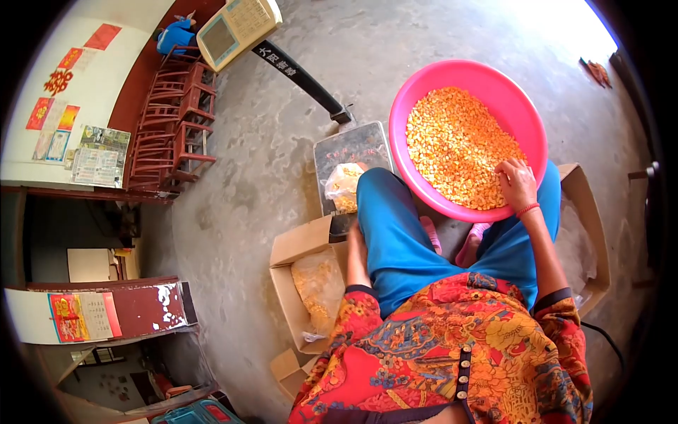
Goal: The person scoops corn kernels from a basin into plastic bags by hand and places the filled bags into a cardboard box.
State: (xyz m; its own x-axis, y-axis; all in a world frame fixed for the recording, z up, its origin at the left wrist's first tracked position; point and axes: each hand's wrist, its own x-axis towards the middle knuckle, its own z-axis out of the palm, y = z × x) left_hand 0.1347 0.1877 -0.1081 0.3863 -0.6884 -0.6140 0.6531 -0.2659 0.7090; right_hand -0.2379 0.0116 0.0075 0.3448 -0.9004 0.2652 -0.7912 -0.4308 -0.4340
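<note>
A large pink basin [400, 145] holds a heap of orange-yellow corn kernels [459, 145] in front of my knees. My right hand [519, 181] reaches over the basin's near right rim, its bent fingers touching the kernels; what they pinch, if anything, is hidden. Down beside my left thigh hangs my left hand [357, 244], close to an open cardboard box [300, 247]; its fingers are mostly out of sight. Inside that box lies a clear plastic bag of kernels [316, 286]. Another plastic bag [344, 185] with kernels rests on the platform scale [367, 145], against my left knee.
The scale's post [300, 78] carries a display [236, 35] and stands left of the basin. Another cardboard box [597, 240] with plastic inside is by my right leg. Stacked wooden chairs [169, 134] line the left wall, with a person in blue [176, 37] beyond. A black cable [607, 339] runs at right.
</note>
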